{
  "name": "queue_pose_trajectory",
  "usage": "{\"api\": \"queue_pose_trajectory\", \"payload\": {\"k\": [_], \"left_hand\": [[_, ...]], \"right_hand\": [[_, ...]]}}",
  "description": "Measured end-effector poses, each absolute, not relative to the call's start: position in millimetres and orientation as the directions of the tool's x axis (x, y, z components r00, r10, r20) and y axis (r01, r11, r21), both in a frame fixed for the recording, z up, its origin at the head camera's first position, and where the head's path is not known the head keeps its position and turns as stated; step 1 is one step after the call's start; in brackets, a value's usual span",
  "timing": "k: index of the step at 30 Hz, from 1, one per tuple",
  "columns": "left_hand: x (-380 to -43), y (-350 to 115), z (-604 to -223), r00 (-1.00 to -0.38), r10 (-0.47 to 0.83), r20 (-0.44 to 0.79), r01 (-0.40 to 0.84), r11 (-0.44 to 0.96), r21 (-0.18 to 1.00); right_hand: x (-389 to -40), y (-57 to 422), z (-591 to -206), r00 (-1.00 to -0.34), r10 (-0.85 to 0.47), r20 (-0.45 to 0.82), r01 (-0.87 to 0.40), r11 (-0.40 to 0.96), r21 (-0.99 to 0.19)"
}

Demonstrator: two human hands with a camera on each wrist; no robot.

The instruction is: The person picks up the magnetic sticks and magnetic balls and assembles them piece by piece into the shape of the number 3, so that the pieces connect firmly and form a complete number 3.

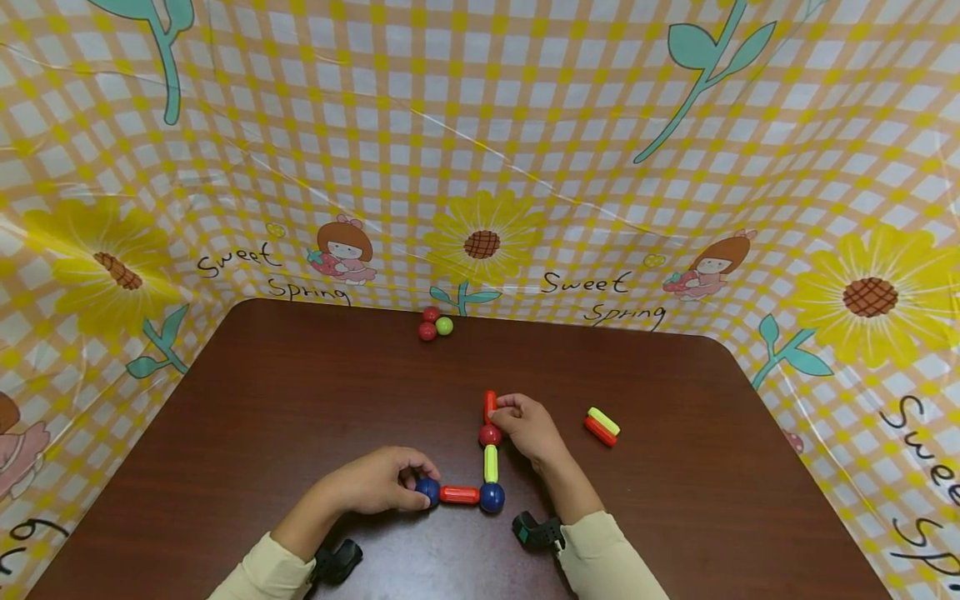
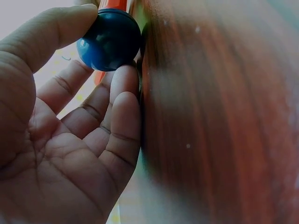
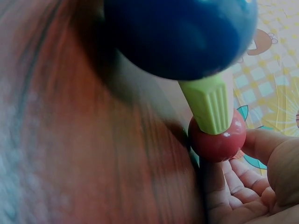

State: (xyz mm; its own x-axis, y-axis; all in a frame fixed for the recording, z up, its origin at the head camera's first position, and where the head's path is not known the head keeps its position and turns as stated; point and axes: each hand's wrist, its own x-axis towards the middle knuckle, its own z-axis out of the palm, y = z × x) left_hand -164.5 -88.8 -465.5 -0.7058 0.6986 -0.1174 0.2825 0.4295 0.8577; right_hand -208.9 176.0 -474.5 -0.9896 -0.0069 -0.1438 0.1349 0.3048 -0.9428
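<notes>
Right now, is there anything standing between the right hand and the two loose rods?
Nothing visible. The right hand pinches the far red rod; to its right, only table shows up to the loose yellow rod and loose red rod, which lie side by side.

The head view is bright and mostly sharp, with whitish glare on the brown surface (image 1: 675, 483) between the wrists, on the wearer's side of the left hand (image 1: 382, 481). Behind the right hand (image 1: 534, 429), the checked cloth (image 1: 420, 117) bends and stretches outward, perhaps from lens distortion, perhaps from folds. The left wrist view is dimmer: pale washout beyond the thumb, a highlight on the pinched blue ball (image 2: 110, 44), blurred grain beside the palm. In the right wrist view, the corner blue ball (image 3: 182, 37) looks soft, with dark shadow beside it.
</notes>
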Motion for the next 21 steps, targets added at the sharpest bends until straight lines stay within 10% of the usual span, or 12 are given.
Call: {"api": "queue_pose_trajectory", "payload": {"k": [13, 21], "left_hand": [[-189.1, -93.2, -456.0, -0.697, 0.712, -0.09, 0.352, 0.449, 0.821], [-257.2, -93.9, -428.5, -0.82, 0.573, -0.011, 0.408, 0.598, 0.69]], "right_hand": [[-209.8, 176.7, -476.2, -0.992, -0.026, -0.127, 0.115, 0.27, -0.956], [-208.9, 177.5, -476.0, -0.99, -0.012, -0.138, 0.129, 0.277, -0.952]]}}
